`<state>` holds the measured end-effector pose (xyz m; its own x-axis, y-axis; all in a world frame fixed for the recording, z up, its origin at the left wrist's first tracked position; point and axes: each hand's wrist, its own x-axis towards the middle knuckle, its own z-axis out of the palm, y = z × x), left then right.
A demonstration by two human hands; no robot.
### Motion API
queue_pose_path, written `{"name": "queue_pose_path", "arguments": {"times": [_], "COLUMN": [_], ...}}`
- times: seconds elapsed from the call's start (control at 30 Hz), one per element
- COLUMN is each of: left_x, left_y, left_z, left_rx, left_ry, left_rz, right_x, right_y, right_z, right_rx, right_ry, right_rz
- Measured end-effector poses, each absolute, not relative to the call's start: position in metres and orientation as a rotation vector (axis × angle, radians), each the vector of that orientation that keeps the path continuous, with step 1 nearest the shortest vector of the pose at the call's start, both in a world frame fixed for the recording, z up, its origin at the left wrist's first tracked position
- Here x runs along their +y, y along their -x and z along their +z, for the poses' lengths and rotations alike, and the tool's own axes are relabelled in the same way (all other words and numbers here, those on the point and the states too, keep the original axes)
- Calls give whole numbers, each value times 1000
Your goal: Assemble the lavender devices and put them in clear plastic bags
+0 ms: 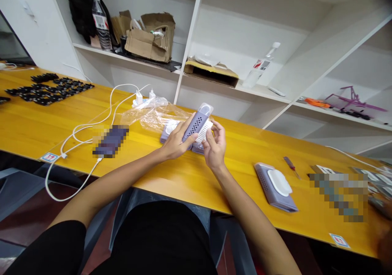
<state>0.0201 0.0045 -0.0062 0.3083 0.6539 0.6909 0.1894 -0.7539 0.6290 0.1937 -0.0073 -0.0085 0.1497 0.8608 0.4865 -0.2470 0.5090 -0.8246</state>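
My left hand [177,141] is wrapped round a light purple casing [196,124] with rows of dark holes in its side and a clear, rounded piece at its upper end. On its right edge sits a white ribbed part [203,132], which my right hand [216,145] pinches between thumb and fingers. Whether this part is attached to the casing, I cannot tell. Beneath my hands more purple pieces lie on the table, partly hidden, one with a white top [171,126]. Farther right rests another purple unit [275,187] with a white rounded pad.
Clear plastic wrap [163,113] lies behind my left hand. A phone [110,141] with white cables is at the left, and small black parts [45,89] lie beyond. A screwdriver [292,166] lies at the right. White shelves [245,17] holding bottles and cardboard stand along the back.
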Motion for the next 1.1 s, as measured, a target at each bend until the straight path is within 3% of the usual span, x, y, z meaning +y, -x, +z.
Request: {"name": "queue_pose_path", "arguments": {"times": [0.23, 0.43, 0.73, 1.1], "left_x": [-5, -5, 9, 11], "left_y": [-28, -27, -17, -22], "left_z": [-4, 7, 9, 12], "left_rx": [610, 483, 311, 389], "left_ry": [-1846, -1338, -1080, -960], "left_rz": [1474, 1068, 717, 1017], "right_x": [1, 5, 13, 20], "right_y": [-210, -231, -247, -236], "right_z": [-6, 16, 2, 5], "right_rx": [-1220, -1158, -1239, -1043], "right_ry": [649, 555, 548, 573], "right_rz": [1044, 1303, 1590, 1375]}}
